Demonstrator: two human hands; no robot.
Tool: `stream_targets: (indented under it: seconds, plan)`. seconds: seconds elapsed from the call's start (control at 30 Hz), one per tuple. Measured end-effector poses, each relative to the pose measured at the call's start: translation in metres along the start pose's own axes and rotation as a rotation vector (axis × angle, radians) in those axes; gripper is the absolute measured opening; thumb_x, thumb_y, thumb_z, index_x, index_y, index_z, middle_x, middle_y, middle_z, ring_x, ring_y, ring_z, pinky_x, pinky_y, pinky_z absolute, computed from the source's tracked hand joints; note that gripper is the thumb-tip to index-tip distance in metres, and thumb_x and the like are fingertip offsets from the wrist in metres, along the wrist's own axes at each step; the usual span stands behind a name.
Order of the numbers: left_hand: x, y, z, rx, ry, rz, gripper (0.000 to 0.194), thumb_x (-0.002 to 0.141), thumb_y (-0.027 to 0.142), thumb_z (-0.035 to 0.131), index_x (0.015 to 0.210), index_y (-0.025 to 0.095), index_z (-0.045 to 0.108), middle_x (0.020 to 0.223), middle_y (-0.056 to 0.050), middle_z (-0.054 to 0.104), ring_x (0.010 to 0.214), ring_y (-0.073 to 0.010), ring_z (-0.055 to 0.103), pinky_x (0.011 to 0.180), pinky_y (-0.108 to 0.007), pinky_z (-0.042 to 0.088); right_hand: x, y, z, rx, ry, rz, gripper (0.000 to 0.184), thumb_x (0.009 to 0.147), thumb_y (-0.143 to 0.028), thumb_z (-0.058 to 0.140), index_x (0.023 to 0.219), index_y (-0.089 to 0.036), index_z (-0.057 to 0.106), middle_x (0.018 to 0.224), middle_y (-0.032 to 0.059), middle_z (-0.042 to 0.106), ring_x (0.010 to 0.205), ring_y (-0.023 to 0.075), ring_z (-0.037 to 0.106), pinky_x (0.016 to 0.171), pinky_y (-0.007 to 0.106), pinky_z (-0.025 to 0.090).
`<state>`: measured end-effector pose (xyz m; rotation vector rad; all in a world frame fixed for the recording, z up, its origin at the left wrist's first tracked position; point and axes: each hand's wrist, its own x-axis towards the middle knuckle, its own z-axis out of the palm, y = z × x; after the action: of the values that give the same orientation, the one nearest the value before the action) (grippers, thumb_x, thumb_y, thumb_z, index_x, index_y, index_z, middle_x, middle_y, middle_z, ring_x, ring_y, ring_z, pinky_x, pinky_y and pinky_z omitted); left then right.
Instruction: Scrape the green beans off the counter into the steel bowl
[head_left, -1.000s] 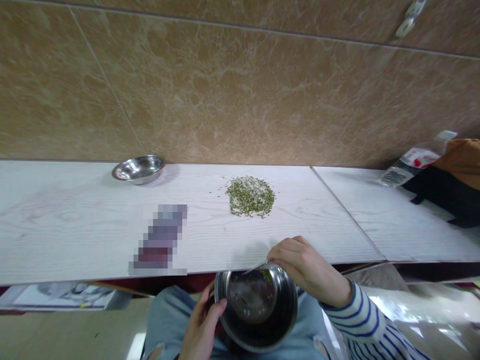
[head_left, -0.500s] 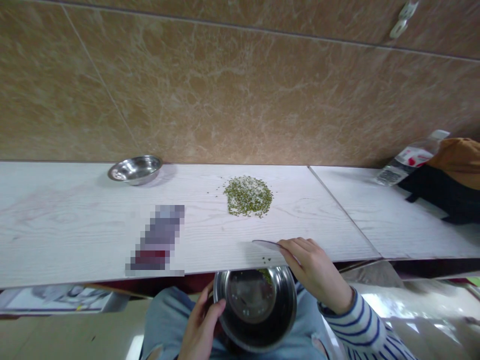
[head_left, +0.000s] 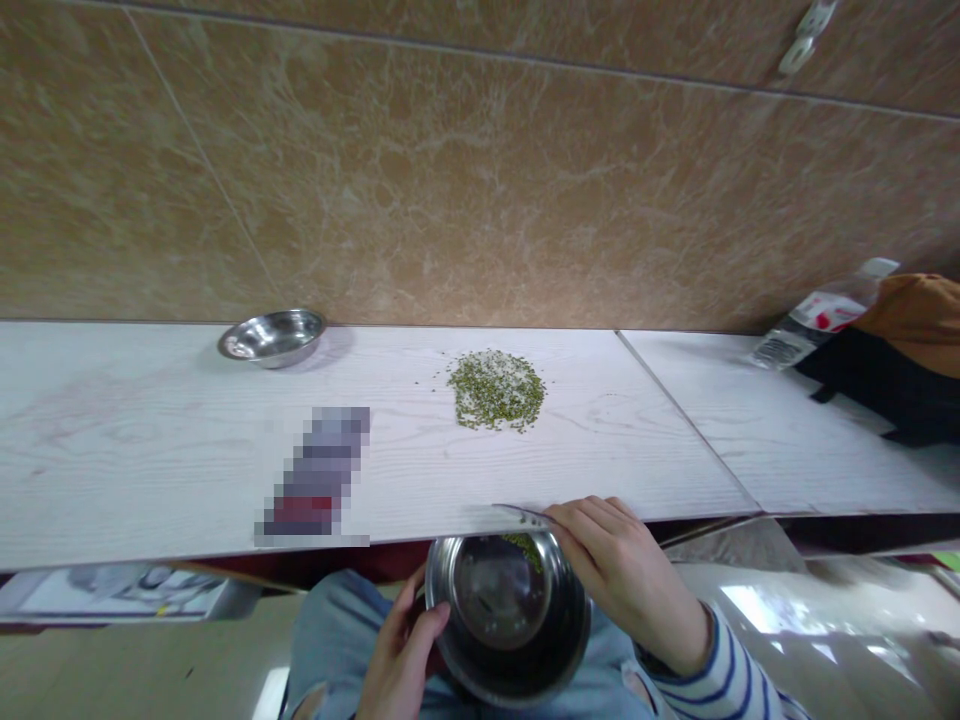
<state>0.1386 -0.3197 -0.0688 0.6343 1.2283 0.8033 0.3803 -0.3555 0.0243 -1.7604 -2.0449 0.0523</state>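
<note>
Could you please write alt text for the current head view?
The left hand holds a large metal bowl at the near edge of a white table; the right hand holds a thin flat tool there. Green grains lie spread on the table, with a smaller metal bowl further left.

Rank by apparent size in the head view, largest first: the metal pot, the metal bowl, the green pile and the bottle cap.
1. Metal pot, clearly largest, perhaps helped by nearness to the camera.
2. Green pile and metal bowl: too alike to rank.
3. Bottle cap, clearly smallest.
</note>
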Motion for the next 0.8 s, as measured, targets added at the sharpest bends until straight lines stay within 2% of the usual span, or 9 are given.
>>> stream_targets:
  seconds: [0.13, 0.27, 0.47, 0.67, 0.8]
  plan:
    - [-0.001, 0.000, -0.002, -0.037, -0.005, -0.033, 0.058, 0.072, 0.038, 0.077, 0.126, 0.021, 0.066, 0.127, -0.009, 0.072, 0.125, -0.0324, 0.059, 0.094, -0.038, 0.053, -0.002, -0.005, 0.001, -0.005, -0.003, -0.007, 0.022, 0.102, -0.019, 0.043, 0.106, -0.020, 0.064, 0.093, 0.0053, 0.072, 0.085, 0.0190, 0.066, 0.075, 0.034, 0.045]
    - [-0.003, 0.001, -0.002, -0.006, 0.005, 0.033, 0.050, 0.072, 0.037, 0.077, 0.119, 0.021, 0.071, 0.130, -0.008, 0.071, 0.134, -0.0312, 0.051, 0.105, -0.037, 0.044, -0.004, -0.010, 0.003, 0.004, -0.002, -0.019, 0.021, 0.101, -0.018, 0.044, 0.106, -0.020, 0.065, 0.091, 0.0052, 0.072, 0.084, 0.0191, 0.066, 0.076, 0.034, 0.045]
    - [-0.008, 0.007, 0.002, -0.018, 0.035, -0.002, 0.056, 0.065, 0.038, 0.080, 0.117, 0.020, 0.073, 0.123, -0.010, 0.074, 0.119, -0.0341, 0.063, 0.088, -0.038, 0.054, -0.006, -0.014, 0.004, 0.033, -0.011, -0.026, 0.021, 0.101, -0.019, 0.045, 0.107, -0.021, 0.065, 0.093, 0.0052, 0.072, 0.085, 0.0188, 0.065, 0.077, 0.033, 0.045]
    - [-0.009, 0.008, 0.000, -0.035, 0.051, -0.008, 0.055, 0.065, 0.038, 0.079, 0.117, 0.021, 0.072, 0.122, -0.009, 0.074, 0.119, -0.0330, 0.062, 0.081, -0.034, 0.055, -0.002, -0.015, 0.001, 0.035, -0.004, -0.028, 0.023, 0.101, -0.020, 0.044, 0.105, -0.021, 0.066, 0.091, 0.0048, 0.073, 0.083, 0.0181, 0.066, 0.075, 0.033, 0.047]
    - [-0.011, 0.008, -0.005, -0.038, 0.068, -0.011, 0.058, 0.064, 0.040, 0.079, 0.118, 0.022, 0.071, 0.122, -0.009, 0.073, 0.113, -0.0326, 0.065, 0.076, -0.034, 0.055, 0.001, -0.015, 0.000, 0.016, 0.033, -0.037, 0.024, 0.101, -0.020, 0.043, 0.103, -0.020, 0.066, 0.089, 0.0051, 0.073, 0.081, 0.0170, 0.067, 0.073, 0.032, 0.047]
